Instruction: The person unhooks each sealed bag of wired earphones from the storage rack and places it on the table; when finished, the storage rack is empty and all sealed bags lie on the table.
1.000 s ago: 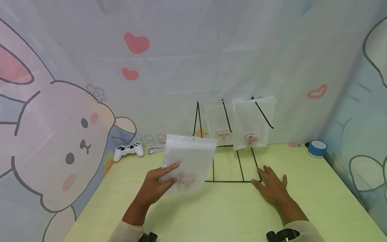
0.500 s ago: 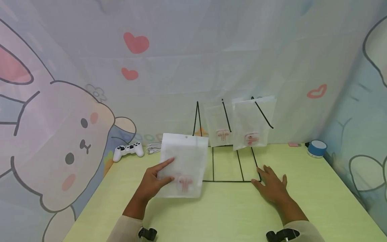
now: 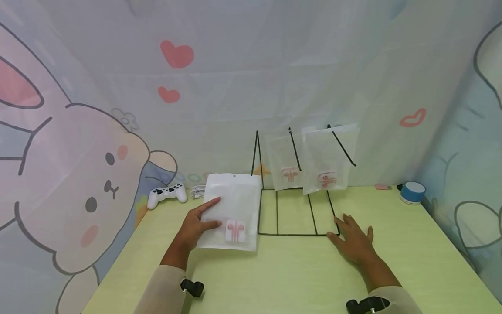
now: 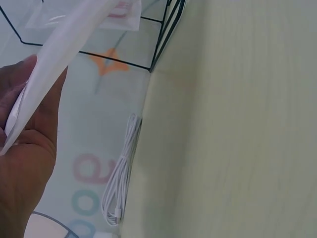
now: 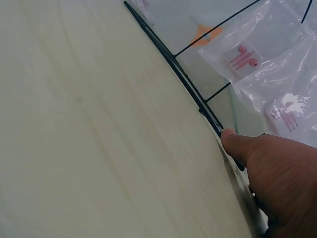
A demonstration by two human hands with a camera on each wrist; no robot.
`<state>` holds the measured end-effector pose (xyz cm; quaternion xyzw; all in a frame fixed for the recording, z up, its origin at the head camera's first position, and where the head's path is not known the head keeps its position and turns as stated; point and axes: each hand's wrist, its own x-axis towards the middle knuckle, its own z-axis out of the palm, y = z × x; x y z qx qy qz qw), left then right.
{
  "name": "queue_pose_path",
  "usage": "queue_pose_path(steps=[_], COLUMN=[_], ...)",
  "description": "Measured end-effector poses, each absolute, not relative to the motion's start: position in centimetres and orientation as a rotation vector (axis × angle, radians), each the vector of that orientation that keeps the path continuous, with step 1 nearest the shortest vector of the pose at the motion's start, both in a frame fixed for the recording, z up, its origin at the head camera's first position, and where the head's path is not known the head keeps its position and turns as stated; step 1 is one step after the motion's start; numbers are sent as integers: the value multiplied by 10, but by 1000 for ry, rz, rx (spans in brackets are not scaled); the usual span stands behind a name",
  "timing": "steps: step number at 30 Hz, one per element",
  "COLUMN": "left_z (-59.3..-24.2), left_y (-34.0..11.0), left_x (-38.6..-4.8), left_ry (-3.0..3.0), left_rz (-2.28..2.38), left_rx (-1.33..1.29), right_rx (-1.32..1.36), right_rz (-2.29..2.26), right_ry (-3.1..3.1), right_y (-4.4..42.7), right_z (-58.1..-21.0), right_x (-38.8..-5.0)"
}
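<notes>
My left hand point(image 3: 191, 230) grips a white plastic pouch point(image 3: 243, 200) by its left side, thumb and one finger lying across its front. Low on the pouch shows a small white square with pink earphones point(image 3: 235, 230). In the left wrist view the pouch point(image 4: 64, 54) appears nearly edge-on. My right hand point(image 3: 354, 242) rests at the front right corner of a black wire display rack point(image 3: 290, 235), its fingers spread. The right wrist view shows its thumb touching the rack's bar point(image 5: 185, 82). Two more pouches, a smaller pouch point(image 3: 280, 152) and a larger pouch point(image 3: 325, 152), hang from the rack's hooks.
A white game controller point(image 3: 167, 195) and a coiled white cable point(image 3: 198, 192) lie at the back left of the table point(image 3: 298, 279). At the back right are a blue-and-white round tub point(image 3: 412, 192) and a small pink block point(image 3: 382, 187). A printed cloth backdrop point(image 3: 274, 65) stands behind.
My left hand has brought the pouch leftward and turned its front toward the head camera; the pink earphones show more clearly. My right hand stays at the rack's corner.
</notes>
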<state>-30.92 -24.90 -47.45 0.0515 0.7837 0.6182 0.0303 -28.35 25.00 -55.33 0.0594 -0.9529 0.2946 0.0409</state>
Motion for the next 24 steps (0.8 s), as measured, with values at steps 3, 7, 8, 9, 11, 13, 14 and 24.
queue_pose_path(steps=[3, 7, 8, 9, 11, 13, 14, 24], left_z=[-478, -487, -489, -491, -496, -499, -500, -509], left_y=[-249, -250, -250, -251, -252, -254, -255, -256], left_x=[-316, -322, -323, -325, -326, -327, -328, -332], left_ry=[2397, 2404, 2403, 2400, 2388, 2377, 2378, 2379], left_rz=[1900, 1878, 1878, 1881, 1889, 1898, 1895, 1841], left_rx=[102, 26, 9, -4, -24, -40, -45, -27], right_rx=[179, 178, 180, 181, 182, 185, 188, 203], right_rz=[904, 906, 903, 904, 908, 910, 910, 909], right_ry=[-2922, -2927, -2928, -2928, -2930, -2929, -2928, -2917], right_y=[251, 250, 251, 250, 250, 249, 249, 252], right_z=[-552, -552, -551, -551, -551, -552, -551, -556], right_x=[-284, -284, -284, -284, -283, -282, -283, -285])
